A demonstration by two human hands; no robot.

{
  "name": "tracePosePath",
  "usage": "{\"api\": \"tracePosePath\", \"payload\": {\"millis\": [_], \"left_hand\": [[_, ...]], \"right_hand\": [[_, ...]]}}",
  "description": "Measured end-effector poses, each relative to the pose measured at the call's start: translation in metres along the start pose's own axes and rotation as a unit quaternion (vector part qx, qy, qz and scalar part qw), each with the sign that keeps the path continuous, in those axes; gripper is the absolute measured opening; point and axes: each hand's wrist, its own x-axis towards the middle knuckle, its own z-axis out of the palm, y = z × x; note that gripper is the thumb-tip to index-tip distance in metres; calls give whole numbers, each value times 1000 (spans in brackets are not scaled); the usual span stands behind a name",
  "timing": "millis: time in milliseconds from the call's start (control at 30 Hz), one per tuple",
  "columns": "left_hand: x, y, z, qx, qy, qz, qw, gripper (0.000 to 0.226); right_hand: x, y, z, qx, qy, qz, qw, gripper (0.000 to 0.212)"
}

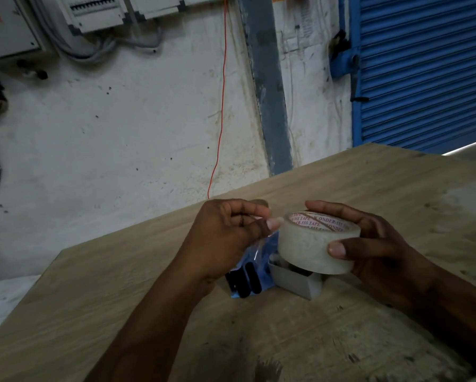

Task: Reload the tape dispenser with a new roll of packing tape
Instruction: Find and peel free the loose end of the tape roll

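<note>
Now, with your right hand (pixel 374 244) clamping the tape roll (pixel 318 244) above the counter (pixel 148 285) and your left hand (pixel 225 232) pinched narrow at its 9 o'clock edge, probably on the loose end, peel slowly and keep the roll steady; dispenser not clearly identifiable.

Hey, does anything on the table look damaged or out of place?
Nothing looks spilled or broken. The table has scuffed, pale patches, and the blue dispenser lies partly hidden under the hands, so its state is unclear. The right hand holds the roll.
</note>
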Motion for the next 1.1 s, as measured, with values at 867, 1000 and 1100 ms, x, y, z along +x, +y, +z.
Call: {"api": "tracePosePath", "payload": {"millis": [867, 1000, 1100], "left_hand": [[-41, -8, 14, 361, 60, 386, 847, 59], [-35, -22, 33, 397, 50, 434, 807, 56], [-30, -31, 40, 398, 101, 496, 765, 43]], "right_hand": [[1, -6, -3, 124, 13, 38, 991, 97], [-2, -6, -4, 119, 7, 45, 992, 97], [-2, -6, -3, 105, 6, 45, 993, 98]]}}
